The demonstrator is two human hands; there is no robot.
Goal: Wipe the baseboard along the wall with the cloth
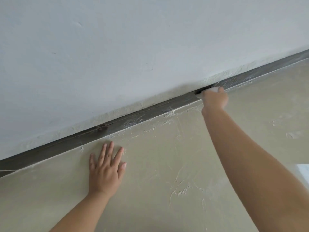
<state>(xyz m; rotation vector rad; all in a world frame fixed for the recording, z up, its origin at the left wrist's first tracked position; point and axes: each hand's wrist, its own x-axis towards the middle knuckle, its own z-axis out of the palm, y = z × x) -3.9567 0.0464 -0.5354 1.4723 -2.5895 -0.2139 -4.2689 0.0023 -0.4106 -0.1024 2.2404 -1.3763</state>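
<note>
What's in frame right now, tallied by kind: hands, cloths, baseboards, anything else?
Hands: 2, the left hand flat on the floor, the right hand holding the cloth
Cloths: 1, a white cloth against the baseboard
Baseboards: 1, a dark baseboard under the white wall
Other: 1, a white object cut off at the right edge, cannot tell what
Total: 5

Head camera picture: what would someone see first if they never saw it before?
First, the long dark baseboard cutting slantwise across the middle, between the pale wall above and the beige floor below. Next, the right hand far out at the baseboard, gripping a white cloth against it. Then the left hand, spread flat on the floor nearer the camera.
</note>
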